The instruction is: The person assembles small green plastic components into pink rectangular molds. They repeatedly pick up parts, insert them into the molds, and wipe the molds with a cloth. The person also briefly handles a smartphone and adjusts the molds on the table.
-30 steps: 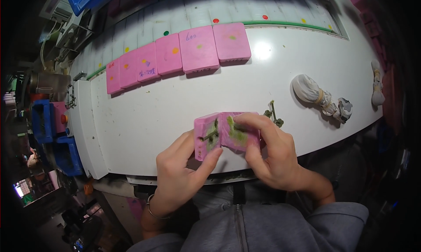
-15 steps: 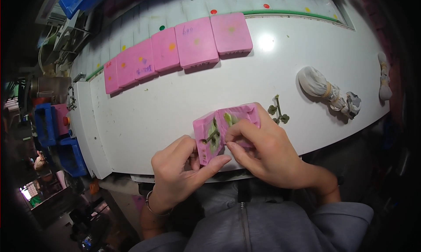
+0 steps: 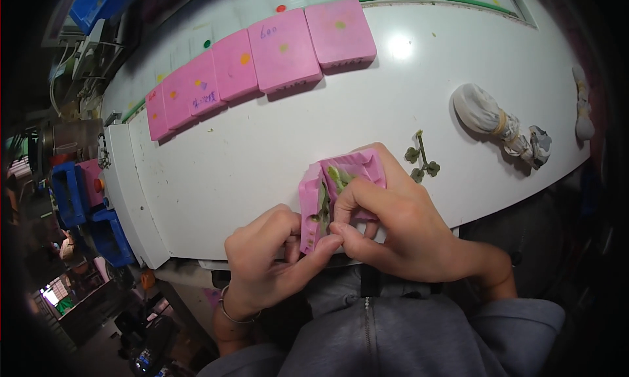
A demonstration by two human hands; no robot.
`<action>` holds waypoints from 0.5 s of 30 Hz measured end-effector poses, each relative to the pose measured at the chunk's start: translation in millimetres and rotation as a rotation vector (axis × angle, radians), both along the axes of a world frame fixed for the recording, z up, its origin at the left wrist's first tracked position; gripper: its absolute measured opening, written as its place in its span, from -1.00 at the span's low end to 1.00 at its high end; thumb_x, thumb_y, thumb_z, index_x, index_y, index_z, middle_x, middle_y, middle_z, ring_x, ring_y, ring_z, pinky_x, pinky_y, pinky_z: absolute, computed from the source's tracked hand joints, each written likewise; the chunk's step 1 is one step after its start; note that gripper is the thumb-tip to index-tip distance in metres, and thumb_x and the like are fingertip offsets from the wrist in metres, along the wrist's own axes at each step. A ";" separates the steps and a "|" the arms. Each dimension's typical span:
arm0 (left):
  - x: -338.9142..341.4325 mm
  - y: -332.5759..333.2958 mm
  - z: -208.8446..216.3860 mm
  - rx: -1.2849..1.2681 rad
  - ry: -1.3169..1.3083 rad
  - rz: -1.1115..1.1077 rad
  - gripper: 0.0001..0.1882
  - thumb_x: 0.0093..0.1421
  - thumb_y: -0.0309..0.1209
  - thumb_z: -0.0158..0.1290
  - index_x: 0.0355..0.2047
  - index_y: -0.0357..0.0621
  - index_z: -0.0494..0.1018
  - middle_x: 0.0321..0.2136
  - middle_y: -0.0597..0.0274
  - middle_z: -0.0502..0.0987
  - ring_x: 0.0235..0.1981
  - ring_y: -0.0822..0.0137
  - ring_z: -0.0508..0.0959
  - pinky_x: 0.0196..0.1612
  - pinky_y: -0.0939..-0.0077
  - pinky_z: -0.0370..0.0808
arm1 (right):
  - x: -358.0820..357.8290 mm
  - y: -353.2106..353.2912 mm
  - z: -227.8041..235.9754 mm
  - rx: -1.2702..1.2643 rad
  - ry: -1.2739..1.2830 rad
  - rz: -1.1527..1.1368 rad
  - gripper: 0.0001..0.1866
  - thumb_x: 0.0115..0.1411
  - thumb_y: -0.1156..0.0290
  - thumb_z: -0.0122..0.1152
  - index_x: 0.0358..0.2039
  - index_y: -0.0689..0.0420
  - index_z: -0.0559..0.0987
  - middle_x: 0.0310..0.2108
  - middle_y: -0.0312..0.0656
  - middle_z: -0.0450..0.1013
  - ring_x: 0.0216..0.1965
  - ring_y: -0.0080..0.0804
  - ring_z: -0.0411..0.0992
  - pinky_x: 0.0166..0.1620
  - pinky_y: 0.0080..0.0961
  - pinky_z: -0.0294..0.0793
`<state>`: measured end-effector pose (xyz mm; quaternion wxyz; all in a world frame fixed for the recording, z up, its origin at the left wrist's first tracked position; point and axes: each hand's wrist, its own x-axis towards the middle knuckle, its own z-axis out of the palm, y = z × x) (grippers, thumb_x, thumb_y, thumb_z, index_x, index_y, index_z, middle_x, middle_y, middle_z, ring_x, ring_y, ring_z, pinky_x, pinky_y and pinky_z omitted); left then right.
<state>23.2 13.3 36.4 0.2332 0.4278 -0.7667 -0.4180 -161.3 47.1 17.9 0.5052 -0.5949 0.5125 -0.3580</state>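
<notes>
Above the table's near edge, a pink rubber mould (image 3: 309, 190) is parted like a book, its two halves meeting in a V. A dark green branch-like casting (image 3: 323, 206) lies along the inside of the left half, and lighter green shows in the right half. My left hand (image 3: 265, 249) is closed on the left half's outer side, thumb along its lower edge. With my right hand (image 3: 403, 219) I grip the right half, fingers bent into the opening and thumb near the left thumb; its fingertips are partly hidden. Right of it lies a similar green casting (image 3: 424, 157) with flower-like ends.
Several closed pink moulds (image 3: 285, 52) stand in a row along the far side of the white table (image 3: 229, 180). A white cloth bundle (image 3: 481, 111) tied with bands lies at right, a smaller one (image 3: 582, 105) beyond it. Blue bins (image 3: 69, 190) are at far left.
The mould's left half has swung inward, so the opening is narrower and less of the casting shows. My hands have come slightly closer together. The whole view has shifted a little.
</notes>
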 end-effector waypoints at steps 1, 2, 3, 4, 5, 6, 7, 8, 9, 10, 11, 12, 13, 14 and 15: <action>-0.6 -0.3 0.5 0.006 0.000 -0.001 -0.72 -0.10 -0.48 0.31 -0.61 -0.21 0.35 -0.74 0.34 0.26 -0.77 0.59 0.20 -0.72 0.68 0.12 | 0.1 0.1 -0.1 0.002 -0.003 0.001 -0.88 0.00 0.57 0.22 -0.43 0.19 0.46 -0.26 -0.15 0.23 -0.42 -0.54 0.33 -0.43 -0.66 0.37; -0.8 -0.4 1.0 0.013 0.001 -0.002 -0.71 -0.10 -0.49 0.31 -0.61 -0.21 0.35 -0.74 0.34 0.26 -0.77 0.59 0.20 -0.72 0.67 0.12 | 0.2 0.1 -0.2 0.011 -0.009 -0.003 -0.88 0.00 0.57 0.23 -0.44 0.20 0.46 -0.26 -0.15 0.23 -0.42 -0.54 0.33 -0.42 -0.66 0.37; -0.6 -0.6 1.7 0.013 -0.001 -0.014 -0.71 -0.10 -0.49 0.31 -0.61 -0.21 0.34 -0.74 0.33 0.26 -0.77 0.59 0.20 -0.72 0.67 0.12 | 0.1 -0.3 -0.1 0.019 -0.016 -0.005 -0.89 0.00 0.57 0.23 -0.45 0.20 0.46 -0.26 -0.15 0.23 -0.42 -0.54 0.32 -0.41 -0.66 0.37; -0.1 -0.9 2.4 0.012 -0.003 -0.027 -0.71 -0.09 -0.49 0.31 -0.61 -0.21 0.33 -0.74 0.33 0.26 -0.77 0.58 0.20 -0.72 0.67 0.12 | 0.1 -0.7 0.0 0.027 -0.022 -0.007 -0.89 0.00 0.58 0.23 -0.46 0.20 0.46 -0.27 -0.15 0.23 -0.42 -0.54 0.32 -0.41 -0.65 0.37; 0.3 -1.1 2.9 0.012 -0.005 -0.039 -0.70 -0.09 -0.49 0.30 -0.60 -0.21 0.33 -0.74 0.33 0.26 -0.77 0.58 0.21 -0.72 0.67 0.12 | -0.2 -1.3 -0.1 0.022 -0.025 -0.007 -0.89 0.00 0.57 0.23 -0.47 0.20 0.46 -0.27 -0.15 0.23 -0.41 -0.54 0.32 -0.41 -0.65 0.37; 0.3 -1.1 2.6 0.014 0.002 -0.040 -0.70 -0.09 -0.49 0.30 -0.60 -0.21 0.33 -0.74 0.32 0.26 -0.77 0.58 0.21 -0.72 0.67 0.12 | -0.5 -2.0 -0.6 0.017 -0.027 -0.006 -0.90 -0.01 0.57 0.23 -0.48 0.19 0.47 -0.27 -0.15 0.24 -0.41 -0.54 0.32 -0.40 -0.65 0.37; 0.2 -1.1 2.2 0.017 0.010 -0.041 -0.70 -0.09 -0.49 0.30 -0.60 -0.21 0.32 -0.73 0.32 0.26 -0.76 0.58 0.21 -0.72 0.67 0.12 | -0.7 -2.5 -0.9 0.011 -0.030 -0.006 -0.90 -0.01 0.57 0.24 -0.49 0.19 0.47 -0.27 -0.15 0.24 -0.41 -0.54 0.32 -0.40 -0.65 0.37; 0.2 -1.2 2.0 0.019 0.018 -0.041 -0.70 -0.09 -0.50 0.30 -0.60 -0.21 0.32 -0.73 0.32 0.26 -0.76 0.58 0.21 -0.72 0.67 0.12 | -0.8 -2.6 -0.6 0.018 -0.032 -0.003 -0.90 -0.01 0.57 0.24 -0.49 0.19 0.47 -0.27 -0.15 0.24 -0.41 -0.53 0.32 -0.40 -0.64 0.37; 0.1 -1.3 1.9 0.022 0.018 -0.042 -0.70 -0.09 -0.50 0.30 -0.60 -0.21 0.32 -0.73 0.32 0.26 -0.76 0.58 0.21 -0.72 0.67 0.12 | -1.1 -2.7 -0.3 0.023 -0.033 -0.001 -0.90 0.00 0.56 0.24 -0.50 0.19 0.47 -0.27 -0.15 0.24 -0.40 -0.53 0.32 -0.39 -0.64 0.37; 0.1 -1.5 1.9 0.026 0.018 -0.042 -0.70 -0.09 -0.50 0.30 -0.60 -0.22 0.32 -0.73 0.32 0.26 -0.76 0.58 0.21 -0.72 0.67 0.12 | -1.5 -2.6 -0.1 0.029 -0.035 0.001 -0.90 0.00 0.56 0.25 -0.51 0.19 0.47 -0.28 -0.15 0.24 -0.40 -0.52 0.32 -0.39 -0.64 0.37; 0.1 -1.8 1.9 0.029 0.019 -0.043 -0.70 -0.10 -0.50 0.30 -0.60 -0.22 0.32 -0.73 0.32 0.25 -0.76 0.58 0.20 -0.72 0.67 0.12 | -1.9 -2.5 -0.1 0.036 -0.045 -0.003 -0.89 0.00 0.55 0.25 -0.51 0.19 0.47 -0.28 -0.15 0.24 -0.39 -0.51 0.32 -0.38 -0.63 0.37; 0.3 -2.0 1.7 0.030 0.018 -0.045 -0.70 -0.10 -0.49 0.30 -0.60 -0.22 0.32 -0.73 0.32 0.25 -0.76 0.58 0.20 -0.72 0.67 0.12 | -2.1 -2.6 -0.1 0.042 -0.055 -0.006 -0.89 0.00 0.55 0.25 -0.51 0.18 0.47 -0.28 -0.15 0.24 -0.38 -0.51 0.32 -0.37 -0.62 0.37; 0.5 -2.3 1.3 0.031 0.018 -0.047 -0.70 -0.10 -0.49 0.30 -0.61 -0.22 0.32 -0.73 0.32 0.25 -0.76 0.58 0.20 -0.72 0.67 0.12 | -2.3 -2.7 0.1 0.048 -0.066 -0.010 -0.89 0.00 0.54 0.26 -0.51 0.18 0.47 -0.28 -0.15 0.24 -0.37 -0.50 0.32 -0.36 -0.62 0.38; 0.5 -2.4 1.3 0.031 0.018 -0.049 -0.70 -0.10 -0.49 0.30 -0.61 -0.22 0.32 -0.73 0.32 0.25 -0.76 0.58 0.20 -0.72 0.67 0.11 | -2.4 -2.9 0.4 0.050 -0.065 -0.009 -0.89 0.00 0.54 0.26 -0.51 0.18 0.47 -0.28 -0.16 0.24 -0.37 -0.49 0.32 -0.36 -0.61 0.37; 0.4 -2.5 1.4 0.032 0.014 -0.044 -0.70 -0.10 -0.49 0.30 -0.61 -0.22 0.32 -0.74 0.32 0.25 -0.77 0.58 0.19 -0.72 0.66 0.12 | -2.4 -3.4 0.5 0.050 -0.064 -0.008 -0.89 0.01 0.53 0.26 -0.51 0.18 0.47 -0.28 -0.16 0.24 -0.36 -0.48 0.32 -0.35 -0.61 0.37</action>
